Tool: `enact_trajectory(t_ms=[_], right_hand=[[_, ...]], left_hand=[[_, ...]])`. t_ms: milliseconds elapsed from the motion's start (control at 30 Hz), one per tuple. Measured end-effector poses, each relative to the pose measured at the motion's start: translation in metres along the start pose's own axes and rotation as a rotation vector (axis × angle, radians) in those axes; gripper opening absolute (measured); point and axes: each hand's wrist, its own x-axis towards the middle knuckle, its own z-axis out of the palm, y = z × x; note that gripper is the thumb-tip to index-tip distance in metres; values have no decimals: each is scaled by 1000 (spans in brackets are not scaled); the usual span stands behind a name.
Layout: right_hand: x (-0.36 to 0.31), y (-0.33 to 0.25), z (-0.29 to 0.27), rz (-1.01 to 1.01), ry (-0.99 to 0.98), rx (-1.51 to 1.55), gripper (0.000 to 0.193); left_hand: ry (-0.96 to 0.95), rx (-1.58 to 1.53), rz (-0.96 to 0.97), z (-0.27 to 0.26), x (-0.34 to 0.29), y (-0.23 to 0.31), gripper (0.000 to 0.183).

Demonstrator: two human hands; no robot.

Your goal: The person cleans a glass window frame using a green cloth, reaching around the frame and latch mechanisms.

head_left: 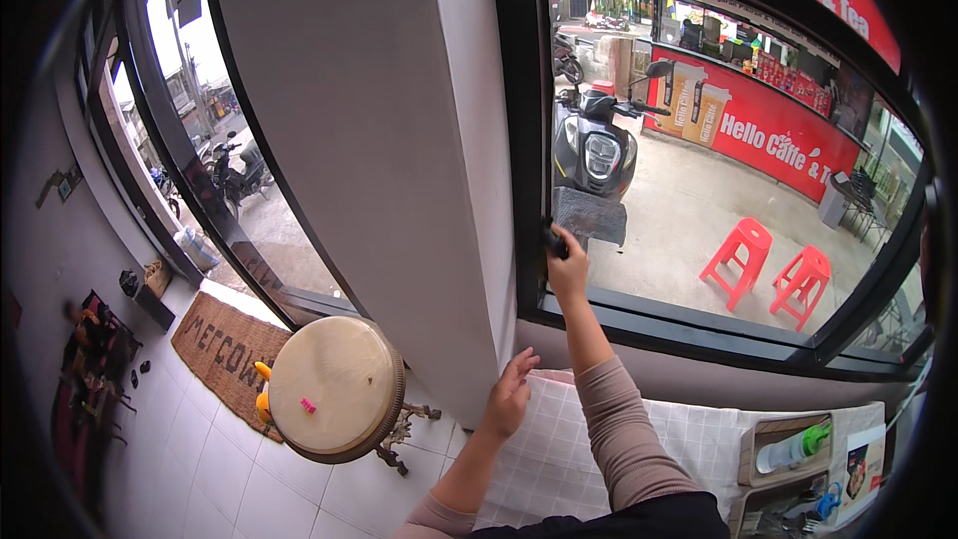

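My right hand [569, 268] is raised at the lower left corner of a large window [718, 200]. Its fingers are closed round the black handle of a window wiper [556, 240]. A grey, textured flat pad [591, 216] shows just above the hand against the glass and seems to belong to the wiper. My left hand [511, 397] is lower down, beside the base of the white pillar [379, 140] and over the edge of a table with a white checked cloth [569, 439]. Its fingers are apart and nothing is in them.
A round drum-like stool [334, 389] stands left of my arms, near a brown doormat [225, 344] and a glass door. On the table's right lies a wooden tray [763, 439] with a green-capped bottle [793, 449]. Outside are a scooter [596, 145] and red stools [738, 262].
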Motion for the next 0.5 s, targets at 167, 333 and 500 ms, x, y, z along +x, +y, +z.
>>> enact_trajectory(t_ms=[167,333,500], right_hand=[[143,-161,-1,-232,85,9,32],[227,-261,23,-804,251,-450,45],[249,-276,24,-897,284,-564,48]], left_hand=[[-68,25,144,8,17,21,63],[-64,6,139,12,32,53,62],[-51,3,149,5,19,48,61]])
